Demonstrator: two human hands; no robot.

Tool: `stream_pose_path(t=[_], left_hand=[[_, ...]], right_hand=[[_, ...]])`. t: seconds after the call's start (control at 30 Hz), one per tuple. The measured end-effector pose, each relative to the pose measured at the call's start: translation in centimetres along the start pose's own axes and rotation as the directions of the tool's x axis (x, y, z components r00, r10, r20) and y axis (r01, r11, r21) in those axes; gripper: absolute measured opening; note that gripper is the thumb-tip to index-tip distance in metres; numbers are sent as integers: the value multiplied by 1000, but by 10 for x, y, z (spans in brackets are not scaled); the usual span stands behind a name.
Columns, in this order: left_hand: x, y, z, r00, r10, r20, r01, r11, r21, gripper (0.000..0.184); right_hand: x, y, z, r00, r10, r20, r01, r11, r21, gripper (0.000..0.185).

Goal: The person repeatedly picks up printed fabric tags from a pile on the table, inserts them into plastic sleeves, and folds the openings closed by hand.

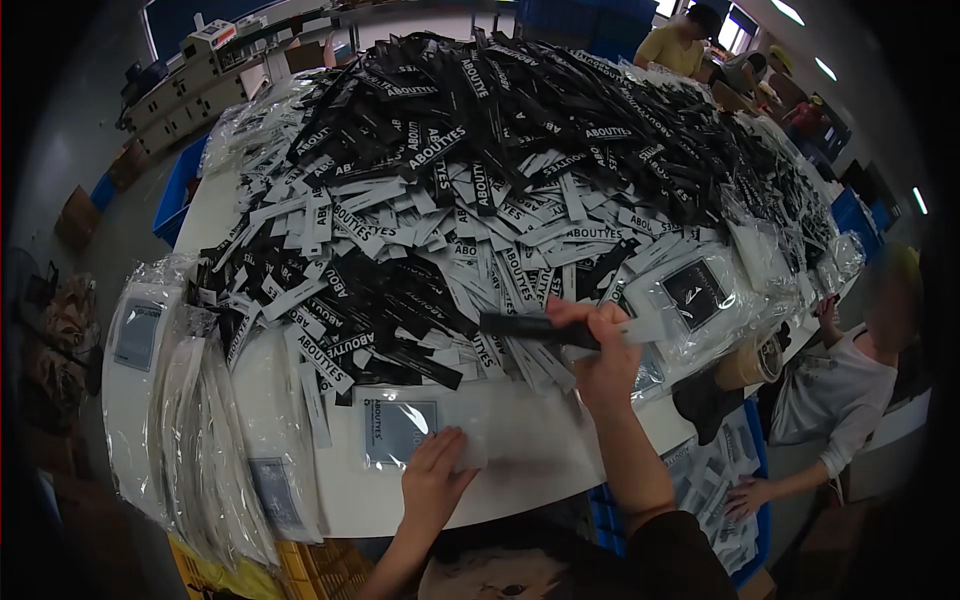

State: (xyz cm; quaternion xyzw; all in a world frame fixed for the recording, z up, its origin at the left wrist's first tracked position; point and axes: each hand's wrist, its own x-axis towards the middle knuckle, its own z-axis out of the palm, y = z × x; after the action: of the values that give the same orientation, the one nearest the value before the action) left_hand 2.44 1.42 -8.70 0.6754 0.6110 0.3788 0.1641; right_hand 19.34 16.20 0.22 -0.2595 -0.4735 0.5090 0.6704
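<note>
My left hand (436,470) lies with its fingers stretched out on a clear plastic bag (385,455) with a grey printed panel, flat at the table's near edge. Raised over the table, my right hand (608,355) pinches a long black packet (540,330), which points left and is smeared by motion. A pale strip (645,328) also shows at the right side of that hand; whether it is held I cannot tell. Beyond both hands spreads a large heap of black and white strip packets (440,150) printed ABOUTYES.
Stacked clear bags (190,420) stand along the left edge. More bags (690,300) lie at right, near a cup (750,362). A blue crate (745,560) of white packets stands at lower right, with a co-worker's hand (750,497) in it. Other people work behind.
</note>
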Motion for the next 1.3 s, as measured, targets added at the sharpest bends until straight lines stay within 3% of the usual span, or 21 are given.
stream_pose_path(t=[0.1, 0.2, 0.27, 0.3, 0.37, 0.4, 0.43, 0.47, 0.5, 0.57, 0.63, 0.67, 0.73, 0.87, 0.93, 0.97, 1.03, 1.1, 1.17, 1.23, 1.3], left_hand=[[3, -1, -8, 997, -17, 78, 22, 998, -58, 42], [5, 0, -14, 993, -29, 111, 39, 995, -89, 35], [4, 3, -13, 993, -70, 92, 78, 992, -96, 32], [4, 5, -13, 992, -110, 65, 116, 988, -97, 29], [4, 10, -15, 992, -124, 37, 127, 985, -116, 27], [1, 11, -17, 976, -216, -10, 211, 962, -174, 28], [-1, 13, -19, 951, -305, -51, 286, 930, -232, 28], [-3, 17, -22, 952, -302, -44, 284, 931, -229, 28], [-5, 23, -25, 965, -234, -120, 209, 959, -194, 29], [-3, 33, -26, 965, -158, -208, 127, 979, -157, 30], [-8, 43, -26, 979, -9, -202, -17, 992, -127, 35], [-11, 45, -24, 980, -12, -198, -12, 993, -121, 35], [-15, 44, -16, 991, 34, -129, -52, 989, -141, 40], [-21, 46, -13, 993, 110, -31, -113, 989, -92, 45], [-23, 48, -14, 990, 138, 16, -137, 989, -55, 45], [-24, 49, -17, 984, 166, 72, -165, 986, -18, 46], [-20, 50, -26, 990, 116, 75, -110, 991, -78, 46], [-22, 47, -42, 995, 64, 75, -53, 990, -131, 46], [-34, 42, -57, 954, -237, 186, 289, 891, -349, 43], [-39, 32, -53, 947, -267, 180, 315, 884, -345, 31], [-42, 29, -51, 935, -338, 106, 353, 865, -356, 21]], right_hand=[[-49, -16, -51, 979, 181, 90, -202, 881, 427, 15], [-96, -19, -61, 999, 16, -37, -7, 973, 231, 18], [-116, -10, -71, 999, -36, 15, 39, 930, -367, 27], [-120, -5, -80, 998, -25, 63, 61, 748, -660, 22], [-139, -11, -85, 997, -55, -61, 5, 782, -623, 17], [-142, -15, -81, 981, -72, -180, -45, 818, -574, 12], [-144, -13, -82, 980, -71, -186, -49, 818, -573, 12], [-146, -7, -85, 982, 44, -181, -139, 823, -551, 11], [-149, 0, -88, 972, 158, -171, -227, 817, -530, 11], [-155, 10, -91, 962, 145, -231, -240, 851, -467, 16], [-155, -1, -84, 996, -54, -65, 8, 826, -563, 19], [-158, 2, -83, 996, -49, -68, 2, 830, -558, 19], [-160, 13, -84, 967, 156, -199, -250, 708, -660, 24], [-159, 2, -62, 949, 261, -176, -315, 770, -556, 21], [-140, -1, -35, 902, 377, 211, -210, 809, -548, 21], [-130, -7, -22, 900, 379, 215, -210, 810, -548, 21], [-116, -18, 0, 723, 651, 232, -396, 666, -633, 14], [-120, -13, -1, 709, 619, 339, -336, 718, -610, 11], [-127, -4, 2, 682, 583, 442, -279, 765, -580, 7], [-137, 9, 14, 612, 431, 663, -13, 844, -537, 14], [-138, 13, 22, 620, 412, 668, 10, 847, -532, 13]])
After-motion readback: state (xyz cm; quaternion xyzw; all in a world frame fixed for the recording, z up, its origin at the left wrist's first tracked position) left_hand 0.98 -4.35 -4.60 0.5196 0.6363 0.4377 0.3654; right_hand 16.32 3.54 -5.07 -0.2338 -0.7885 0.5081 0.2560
